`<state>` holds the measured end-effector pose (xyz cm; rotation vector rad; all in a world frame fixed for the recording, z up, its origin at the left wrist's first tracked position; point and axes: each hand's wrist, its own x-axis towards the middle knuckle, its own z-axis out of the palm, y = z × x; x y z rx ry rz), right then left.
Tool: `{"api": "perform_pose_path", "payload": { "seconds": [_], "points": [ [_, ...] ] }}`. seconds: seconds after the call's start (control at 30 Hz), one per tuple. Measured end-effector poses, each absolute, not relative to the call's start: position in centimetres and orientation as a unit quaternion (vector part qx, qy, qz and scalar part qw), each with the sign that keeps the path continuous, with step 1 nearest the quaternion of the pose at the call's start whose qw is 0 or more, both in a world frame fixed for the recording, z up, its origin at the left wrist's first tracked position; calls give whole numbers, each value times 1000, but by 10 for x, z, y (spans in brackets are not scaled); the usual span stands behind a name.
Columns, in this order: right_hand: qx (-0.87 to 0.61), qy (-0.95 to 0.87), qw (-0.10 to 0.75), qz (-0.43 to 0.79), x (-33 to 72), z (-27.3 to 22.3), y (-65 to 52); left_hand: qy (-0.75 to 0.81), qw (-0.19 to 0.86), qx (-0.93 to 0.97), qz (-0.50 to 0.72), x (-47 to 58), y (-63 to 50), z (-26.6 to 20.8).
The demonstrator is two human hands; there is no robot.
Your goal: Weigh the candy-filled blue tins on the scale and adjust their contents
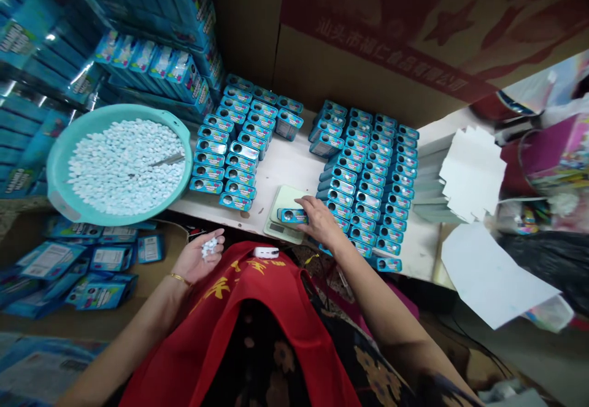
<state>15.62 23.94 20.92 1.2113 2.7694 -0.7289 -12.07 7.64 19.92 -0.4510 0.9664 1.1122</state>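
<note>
Cupped in my left hand (202, 257) lies a small heap of white candies (210, 247). This hand is near the table's front edge, to the right of a turquoise basin (59, 143) full of the same candies. My right hand (317, 218) grips a small blue candy box (293, 216) by its right end, with thumb and fingers around it. The box is at the top of a pale kitchen scale (286, 195); whether it rests on the scale or is just above it I cannot tell. A round dark opening shows in the box's top.
Rows of upright blue boxes (368, 174) stand right of the scale, and more rows (242, 126) stand to its left. A scoop (168, 159) lies in the basin. Below, a carton holds loose blue boxes (108, 258). White card pieces (473, 167) stand at the right.
</note>
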Motion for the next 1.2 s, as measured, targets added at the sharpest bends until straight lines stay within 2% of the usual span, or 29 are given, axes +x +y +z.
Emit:
{"api": "perform_pose_path", "payload": {
  "seconds": [0.17,0.33,0.5,0.57,0.67,0.77,0.9,1.03,1.2],
  "points": [
    [369,901,-5,-228,148,205,259,455,698,-224,506,-126,75,199],
    [469,864,-93,-155,99,184,345,457,679,-236,524,-131,75,204],
    [535,823,-115,-156,51,169,404,468,657,-252,535,-132,71,208],
    [528,822,-154,-147,57,168,406,475,652,-261,530,-131,67,206],
    [563,801,-193,-68,89,170,404,485,651,-266,520,-131,60,202],
    [592,797,-117,0,123,174,408,492,652,-263,513,-130,59,200],
    [538,842,-11,42,137,187,411,480,670,-244,512,-126,66,202],
    [435,897,-8,76,133,218,370,456,686,-234,516,-119,76,208],
    [281,959,10,25,127,239,281,481,691,-238,484,-100,90,217]
  ]
}}
